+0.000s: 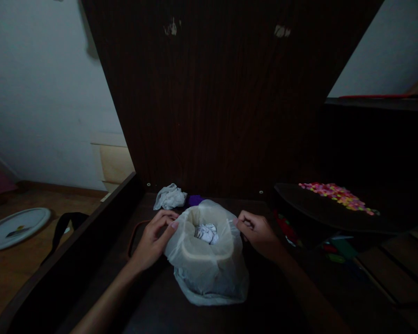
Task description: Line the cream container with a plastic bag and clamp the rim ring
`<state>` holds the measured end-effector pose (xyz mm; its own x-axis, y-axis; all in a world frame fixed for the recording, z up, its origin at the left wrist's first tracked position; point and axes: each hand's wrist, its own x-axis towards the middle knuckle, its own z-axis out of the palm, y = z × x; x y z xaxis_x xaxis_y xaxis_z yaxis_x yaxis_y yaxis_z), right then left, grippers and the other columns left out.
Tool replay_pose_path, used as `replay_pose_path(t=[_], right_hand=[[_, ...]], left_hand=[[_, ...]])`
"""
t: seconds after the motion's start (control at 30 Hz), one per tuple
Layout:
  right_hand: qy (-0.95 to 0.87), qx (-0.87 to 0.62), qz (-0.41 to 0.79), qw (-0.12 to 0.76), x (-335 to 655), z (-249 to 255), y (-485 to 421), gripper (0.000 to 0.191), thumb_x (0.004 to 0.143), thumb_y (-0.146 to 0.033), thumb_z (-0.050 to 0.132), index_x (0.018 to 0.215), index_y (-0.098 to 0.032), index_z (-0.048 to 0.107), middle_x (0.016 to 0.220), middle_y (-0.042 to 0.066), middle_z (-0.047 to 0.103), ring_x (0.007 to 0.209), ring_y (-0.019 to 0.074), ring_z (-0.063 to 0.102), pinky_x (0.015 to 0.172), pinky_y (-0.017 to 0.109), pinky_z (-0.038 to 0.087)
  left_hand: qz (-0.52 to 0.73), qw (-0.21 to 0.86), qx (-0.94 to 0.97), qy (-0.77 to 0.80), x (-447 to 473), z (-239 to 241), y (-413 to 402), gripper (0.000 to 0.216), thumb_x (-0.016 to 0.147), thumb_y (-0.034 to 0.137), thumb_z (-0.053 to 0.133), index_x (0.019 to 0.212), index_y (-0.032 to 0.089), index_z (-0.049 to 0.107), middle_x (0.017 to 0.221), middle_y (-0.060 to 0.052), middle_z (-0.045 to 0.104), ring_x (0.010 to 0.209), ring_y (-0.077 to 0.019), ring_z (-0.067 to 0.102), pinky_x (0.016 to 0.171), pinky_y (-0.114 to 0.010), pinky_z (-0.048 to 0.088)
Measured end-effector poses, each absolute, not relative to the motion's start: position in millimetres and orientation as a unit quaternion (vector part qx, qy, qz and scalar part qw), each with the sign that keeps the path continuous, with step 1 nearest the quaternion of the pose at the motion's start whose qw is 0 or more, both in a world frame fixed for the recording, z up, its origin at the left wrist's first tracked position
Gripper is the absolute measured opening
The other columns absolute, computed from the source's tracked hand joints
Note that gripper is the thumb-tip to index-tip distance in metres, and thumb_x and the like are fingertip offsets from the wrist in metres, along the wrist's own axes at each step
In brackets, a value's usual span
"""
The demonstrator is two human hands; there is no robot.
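A small beige bin [205, 260] lined with a thin clear plastic bag [226, 283] stands on the dark desk in front of me. Crumpled white paper [206, 233] lies inside it. My left hand [155, 239] rests on the bag's left rim, fingers curled and pinching the plastic. My right hand [257, 232] pinches the bag's right rim, fingers closed on the film. Both forearms reach in from the bottom of the view.
Behind the bin lie a crumpled white bag [169, 196] and a purple object [195, 200]. A dark tray with colourful small pieces [337, 195] sits at right. The dark desk back panel [216, 102] rises ahead. A white round lid [16, 227] lies on the floor at left.
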<state>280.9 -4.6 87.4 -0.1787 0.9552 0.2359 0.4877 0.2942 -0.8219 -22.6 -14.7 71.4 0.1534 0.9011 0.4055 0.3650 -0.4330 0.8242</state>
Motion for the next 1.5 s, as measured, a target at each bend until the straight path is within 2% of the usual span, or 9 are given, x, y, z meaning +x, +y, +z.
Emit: replay_pose_path(t=[0.33,0.43,0.63,0.73,0.97,1.13,1.33,1.43,1.5], right_hand=[[-0.761,-0.503,0.276,0.301,285.3,84.9,-11.6,0.028,0.074,-0.028,0.057,0.051,-0.021,0.044,0.050,-0.004,0.041,0.051,0.0110,0.035,0.049,0.026,0.025],[-0.731,-0.501,0.300,0.352,283.9,88.2,-3.9,0.020,0.077,-0.030,0.059,0.061,-0.021,0.052,0.053,-0.004,0.044,0.051,0.0113,0.038,0.048,0.025,0.027],[-0.714,-0.489,0.285,0.412,266.9,94.7,19.0,0.020,0.085,-0.039,0.061,0.089,-0.021,0.068,0.074,0.001,0.064,0.057,0.0132,0.049,0.053,0.026,0.037],[-0.732,-0.485,0.262,0.399,261.4,93.1,25.0,0.018,0.085,-0.036,0.060,0.085,-0.020,0.069,0.070,0.001,0.063,0.058,0.0136,0.050,0.055,0.026,0.038],[-0.716,-0.488,0.275,0.418,264.5,91.1,24.7,0.022,0.088,-0.040,0.057,0.079,-0.021,0.063,0.068,0.002,0.063,0.064,0.0169,0.058,0.058,0.027,0.043],[-0.687,-0.519,0.267,0.434,275.0,91.0,15.5,0.020,0.086,-0.040,0.055,0.077,-0.022,0.061,0.063,0.000,0.060,0.057,0.0155,0.053,0.052,0.026,0.039],[-0.731,-0.537,0.208,0.366,288.3,79.4,7.6,0.015,0.079,-0.027,0.056,0.067,-0.021,0.063,0.058,-0.001,0.056,0.054,0.0140,0.049,0.050,0.026,0.034],[-0.720,-0.546,0.192,0.384,291.9,82.8,-0.3,0.017,0.085,-0.033,0.058,0.083,-0.019,0.067,0.075,0.003,0.066,0.056,0.0133,0.051,0.053,0.027,0.039],[-0.702,-0.538,0.234,0.403,292.8,88.1,-8.7,0.035,0.088,-0.042,0.061,0.113,-0.018,0.065,0.107,0.010,0.070,0.057,0.0118,0.053,0.053,0.027,0.043]], left_hand=[[0.453,0.179,0.715,0.501,-22.3,47.6,0.7,0.023,0.089,0.040,0.061,0.085,0.020,0.070,0.097,-0.007,0.069,0.086,-0.0221,0.066,0.076,-0.032,0.052],[0.477,0.149,0.684,0.531,-19.5,57.0,-5.1,0.021,0.090,0.039,0.060,0.093,0.019,0.066,0.090,-0.005,0.067,0.076,-0.0197,0.063,0.071,-0.031,0.050],[0.452,0.170,0.747,0.457,-15.5,80.4,-29.5,0.020,0.093,0.040,0.059,0.091,0.020,0.062,0.090,-0.004,0.064,0.081,-0.0194,0.061,0.072,-0.029,0.049],[0.418,0.205,0.780,0.417,-13.8,79.9,-36.8,0.018,0.093,0.038,0.061,0.092,0.020,0.062,0.090,-0.004,0.064,0.082,-0.0190,0.061,0.072,-0.028,0.049],[0.428,0.292,0.755,0.401,-15.0,66.6,-41.2,0.031,0.102,0.035,0.046,0.080,0.019,0.059,0.080,-0.003,0.063,0.073,-0.0162,0.061,0.068,-0.025,0.048],[0.448,0.264,0.750,0.410,-20.4,56.0,-43.5,0.026,0.102,0.031,0.047,0.082,0.020,0.058,0.079,-0.002,0.063,0.072,-0.0151,0.062,0.068,-0.024,0.048],[0.450,0.207,0.744,0.448,-23.3,48.3,-39.6,0.023,0.100,0.031,0.052,0.084,0.020,0.063,0.080,-0.002,0.067,0.075,-0.0170,0.066,0.072,-0.026,0.050],[0.463,0.197,0.726,0.469,-24.0,47.1,-42.8,0.024,0.101,0.036,0.051,0.091,0.020,0.067,0.093,-0.006,0.071,0.090,-0.0209,0.068,0.084,-0.031,0.053],[0.488,0.213,0.695,0.484,-23.6,46.0,-48.4,0.030,0.101,0.043,0.049,0.112,0.022,0.066,0.115,-0.010,0.070,0.109,-0.0251,0.067,0.095,-0.037,0.052]])
